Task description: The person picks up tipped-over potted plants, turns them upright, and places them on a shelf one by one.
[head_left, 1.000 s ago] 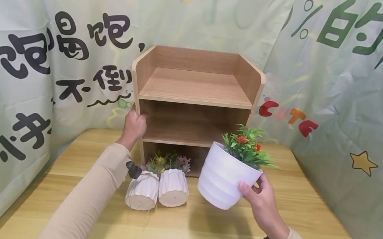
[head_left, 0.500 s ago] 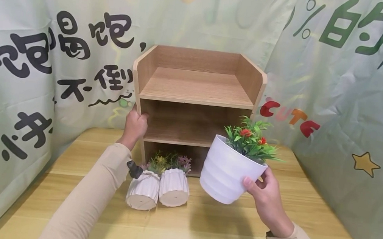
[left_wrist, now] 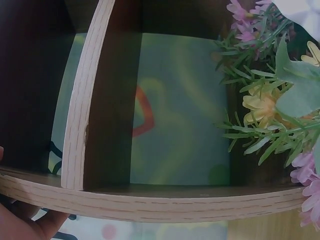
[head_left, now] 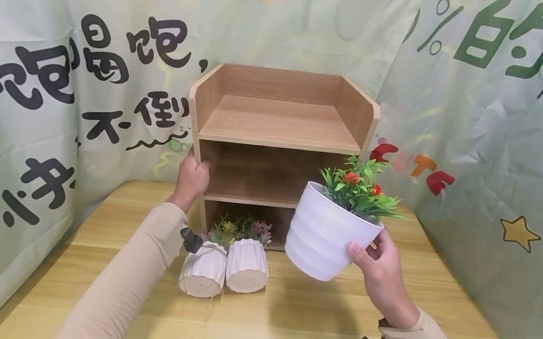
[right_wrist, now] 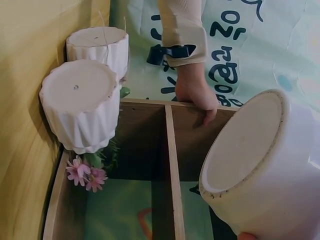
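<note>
My right hand [head_left: 385, 276] grips a white flowerpot [head_left: 328, 236] by its right side, thumb on the front. Green leaves and red flowers [head_left: 359, 190] fill the pot, which tilts and hangs above the table in front of the shelf's right half. My left hand [head_left: 192, 178] holds the left side panel of a wooden shelf [head_left: 282, 124] at middle-tier height. Two small white fluted pots [head_left: 201, 271] lie on their sides before the bottom tier, bases toward me; their yellow and pink flowers [right_wrist: 86, 175] reach into the shelf opening.
The wooden table [head_left: 144, 298] carries the shelf near its back edge. Printed cloth curtains [head_left: 484, 172] hang behind and on both sides. The shelf has a walled top and two open tiers below.
My right hand has lifted the white flowerpot higher and slightly to the right. The left hand stays on the shelf panel, and the two small pots lie as before.
</note>
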Available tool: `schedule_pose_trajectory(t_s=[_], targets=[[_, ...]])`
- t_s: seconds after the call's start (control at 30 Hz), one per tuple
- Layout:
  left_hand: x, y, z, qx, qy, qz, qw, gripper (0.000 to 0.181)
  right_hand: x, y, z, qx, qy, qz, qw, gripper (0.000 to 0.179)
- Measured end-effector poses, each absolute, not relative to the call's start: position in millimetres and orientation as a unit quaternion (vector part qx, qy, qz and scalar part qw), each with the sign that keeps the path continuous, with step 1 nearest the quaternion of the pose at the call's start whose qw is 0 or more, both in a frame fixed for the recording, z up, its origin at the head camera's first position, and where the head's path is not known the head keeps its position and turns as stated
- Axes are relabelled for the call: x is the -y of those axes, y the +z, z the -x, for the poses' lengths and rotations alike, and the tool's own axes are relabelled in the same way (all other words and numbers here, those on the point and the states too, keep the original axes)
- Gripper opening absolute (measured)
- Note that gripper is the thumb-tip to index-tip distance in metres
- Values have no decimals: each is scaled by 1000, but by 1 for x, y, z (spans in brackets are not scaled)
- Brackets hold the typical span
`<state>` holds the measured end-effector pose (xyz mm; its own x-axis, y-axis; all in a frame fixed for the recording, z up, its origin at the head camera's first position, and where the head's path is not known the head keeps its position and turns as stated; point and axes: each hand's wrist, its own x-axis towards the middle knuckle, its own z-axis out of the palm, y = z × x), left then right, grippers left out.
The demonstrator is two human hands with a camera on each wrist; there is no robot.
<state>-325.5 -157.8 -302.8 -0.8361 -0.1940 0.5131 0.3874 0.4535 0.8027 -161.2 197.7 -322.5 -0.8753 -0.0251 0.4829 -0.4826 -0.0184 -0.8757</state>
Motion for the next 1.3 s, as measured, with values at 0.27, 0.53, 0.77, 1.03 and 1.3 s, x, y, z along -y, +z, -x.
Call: schedule_pose_trajectory(t_s=[0.27, 0.53, 0.77, 1.03, 1.3], targets=[[158, -303, 325, 807, -519, 59, 274, 46, -198, -315, 163, 675, 693, -190, 167, 48], [158, -304, 322, 809, -521, 53, 267, 42, -196, -311, 166, 666, 696, -201, 174, 44], [156, -303, 325, 805, -523, 54, 276, 46, -197, -304, 169, 658, 702, -202, 183, 41], [156, -301, 324, 804, -525, 51, 272, 45, -195, -297, 172, 640, 718, -213, 175, 40], [157, -303, 324, 805, -522, 49, 277, 45, -194, -291, 174, 634, 720, -215, 182, 38]])
